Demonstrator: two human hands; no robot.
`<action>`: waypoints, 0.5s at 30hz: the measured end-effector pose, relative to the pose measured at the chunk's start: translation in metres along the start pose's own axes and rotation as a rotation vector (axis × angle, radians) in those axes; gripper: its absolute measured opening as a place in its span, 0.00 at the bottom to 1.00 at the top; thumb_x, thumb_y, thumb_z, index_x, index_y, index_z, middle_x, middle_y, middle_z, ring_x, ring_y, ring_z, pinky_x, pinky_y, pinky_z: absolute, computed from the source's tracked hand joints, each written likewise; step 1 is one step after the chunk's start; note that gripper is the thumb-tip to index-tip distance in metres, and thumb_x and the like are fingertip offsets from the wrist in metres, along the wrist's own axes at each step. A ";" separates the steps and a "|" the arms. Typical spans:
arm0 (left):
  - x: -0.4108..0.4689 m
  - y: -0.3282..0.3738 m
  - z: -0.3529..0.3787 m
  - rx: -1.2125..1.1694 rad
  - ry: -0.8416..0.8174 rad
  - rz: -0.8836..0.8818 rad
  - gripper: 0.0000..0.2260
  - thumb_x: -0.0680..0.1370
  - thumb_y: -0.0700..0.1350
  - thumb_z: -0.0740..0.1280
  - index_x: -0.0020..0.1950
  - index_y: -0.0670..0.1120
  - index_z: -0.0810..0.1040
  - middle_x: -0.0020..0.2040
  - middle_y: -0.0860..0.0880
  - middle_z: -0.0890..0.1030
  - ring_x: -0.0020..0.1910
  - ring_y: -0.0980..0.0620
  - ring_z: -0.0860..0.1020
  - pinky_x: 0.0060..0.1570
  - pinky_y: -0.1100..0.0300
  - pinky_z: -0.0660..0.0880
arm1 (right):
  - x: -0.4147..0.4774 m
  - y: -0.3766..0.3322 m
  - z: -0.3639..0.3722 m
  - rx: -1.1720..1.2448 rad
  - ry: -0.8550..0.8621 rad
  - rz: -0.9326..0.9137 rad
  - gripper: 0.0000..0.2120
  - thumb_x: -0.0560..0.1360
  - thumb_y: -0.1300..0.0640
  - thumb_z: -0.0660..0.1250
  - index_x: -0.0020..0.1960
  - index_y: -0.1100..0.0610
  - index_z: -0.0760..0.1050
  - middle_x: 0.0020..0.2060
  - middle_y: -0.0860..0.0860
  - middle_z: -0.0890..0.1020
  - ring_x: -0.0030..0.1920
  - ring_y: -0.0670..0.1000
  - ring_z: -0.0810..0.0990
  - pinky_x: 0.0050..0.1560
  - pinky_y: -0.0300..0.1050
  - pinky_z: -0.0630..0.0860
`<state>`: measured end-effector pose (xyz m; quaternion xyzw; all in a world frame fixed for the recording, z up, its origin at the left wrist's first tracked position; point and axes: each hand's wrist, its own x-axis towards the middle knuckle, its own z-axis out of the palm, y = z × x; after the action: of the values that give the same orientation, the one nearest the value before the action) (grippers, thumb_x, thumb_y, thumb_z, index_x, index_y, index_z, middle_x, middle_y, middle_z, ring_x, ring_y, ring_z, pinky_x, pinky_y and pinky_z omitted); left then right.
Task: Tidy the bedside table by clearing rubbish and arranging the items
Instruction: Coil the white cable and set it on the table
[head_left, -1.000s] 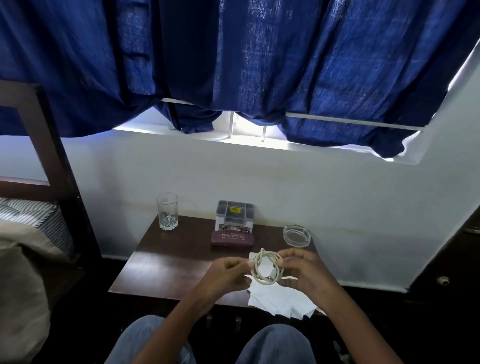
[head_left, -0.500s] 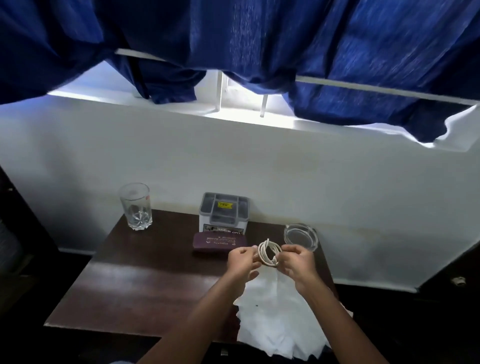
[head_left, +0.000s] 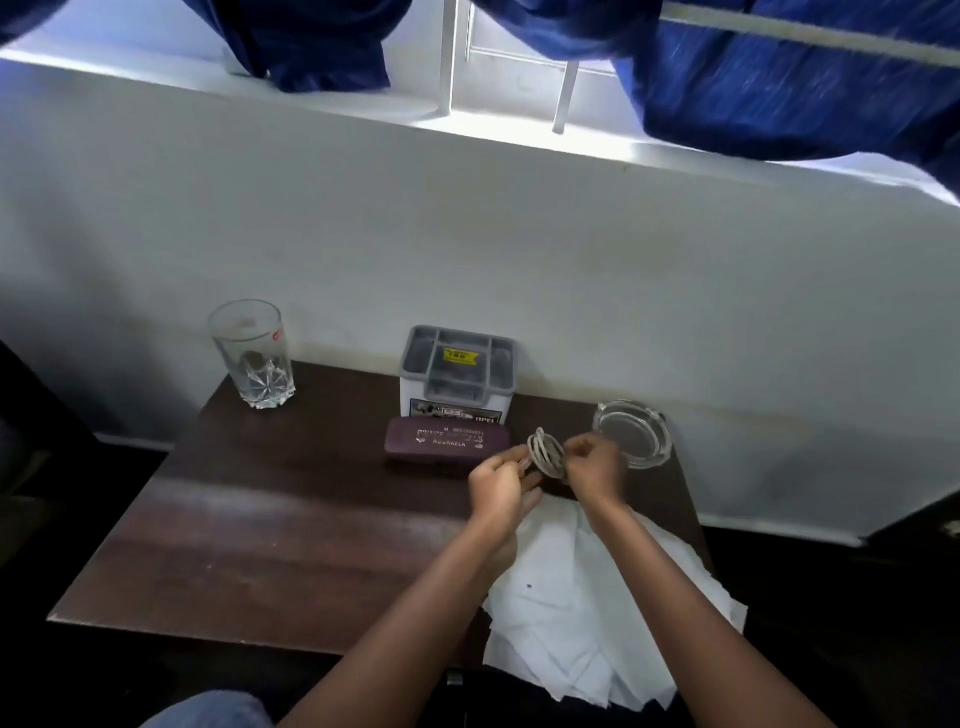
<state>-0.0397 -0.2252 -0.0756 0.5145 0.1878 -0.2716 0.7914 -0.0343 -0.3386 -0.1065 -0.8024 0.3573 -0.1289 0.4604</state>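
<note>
White cord wound into a small ring, the cable coil (head_left: 545, 453) stands upright on edge between my two hands, held above the far right part of the table. My right hand (head_left: 592, 467) is curled tight around the coil's right side, knuckles towards the wall. My left hand (head_left: 501, 483) meets it from the left, thumb on top and fingertips closing on the coil's lower left edge, so both hands are clamped on the same loop. I cannot tell from this feed whether a plug hangs from the coil.

Just below and nearer than the hands, a loose pile of white paper sheets (head_left: 571, 613) lies on the right side of the dark wooden bedside table (head_left: 270, 519) and spills over its near edge. Just left of the coil lies a maroon spectacle case (head_left: 447, 447) with pale lettering, and touching its far side stands a white box with a grey divided lid (head_left: 457, 371) and a yellow sticker. To the right of my right hand, near the far right corner, sits a clear glass ashtray (head_left: 634, 434). A drinking glass (head_left: 253, 353) stands upright at the far left corner, well apart from the rest. Behind the table rises a white wall (head_left: 519, 249), with blue curtains (head_left: 779, 78) hanging over a bright window above.
</note>
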 end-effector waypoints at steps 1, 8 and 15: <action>-0.002 0.001 -0.001 -0.008 0.002 0.009 0.15 0.80 0.32 0.50 0.59 0.39 0.74 0.50 0.44 0.78 0.49 0.49 0.77 0.46 0.62 0.74 | -0.001 0.000 0.000 -0.011 0.006 -0.028 0.08 0.69 0.72 0.63 0.43 0.65 0.78 0.41 0.58 0.81 0.43 0.54 0.77 0.43 0.42 0.71; -0.027 0.007 -0.043 0.133 0.079 0.148 0.07 0.79 0.38 0.61 0.48 0.45 0.78 0.48 0.48 0.82 0.45 0.51 0.80 0.46 0.60 0.76 | -0.010 -0.007 -0.011 0.005 -0.027 -0.005 0.08 0.71 0.69 0.63 0.42 0.61 0.79 0.38 0.54 0.80 0.42 0.52 0.77 0.43 0.41 0.70; -0.055 -0.004 -0.100 0.302 0.130 0.236 0.08 0.79 0.38 0.61 0.44 0.45 0.78 0.44 0.48 0.83 0.41 0.51 0.79 0.40 0.61 0.71 | -0.057 -0.016 -0.033 0.471 0.076 0.165 0.10 0.74 0.69 0.62 0.38 0.57 0.76 0.38 0.54 0.78 0.39 0.50 0.74 0.37 0.42 0.72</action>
<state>-0.0871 -0.1217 -0.0860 0.6623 0.1339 -0.1683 0.7177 -0.0853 -0.3151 -0.0680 -0.6355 0.3988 -0.2004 0.6301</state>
